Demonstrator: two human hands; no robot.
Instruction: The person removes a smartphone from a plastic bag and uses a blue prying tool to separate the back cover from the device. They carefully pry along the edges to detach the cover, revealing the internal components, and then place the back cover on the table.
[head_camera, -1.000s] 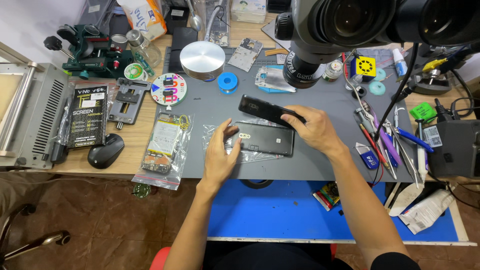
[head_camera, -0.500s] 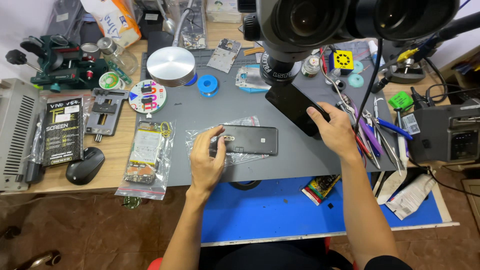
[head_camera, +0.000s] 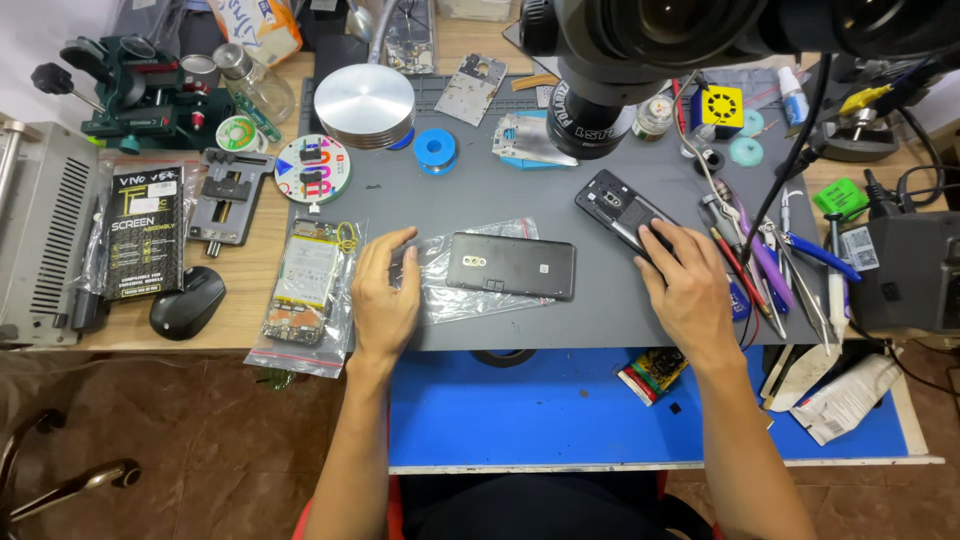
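Head view: the left hand (head_camera: 385, 295) lies flat, fingers loosely spread, on a clear bag (head_camera: 470, 285) at the mat's front middle, holding nothing. A black phone (head_camera: 512, 266) lies on that bag just right of it, long axis along the desk's front edge. The right hand (head_camera: 690, 285) presses an open phone frame (head_camera: 622, 212) flat toward the right; half a second ago it held that frame raised.
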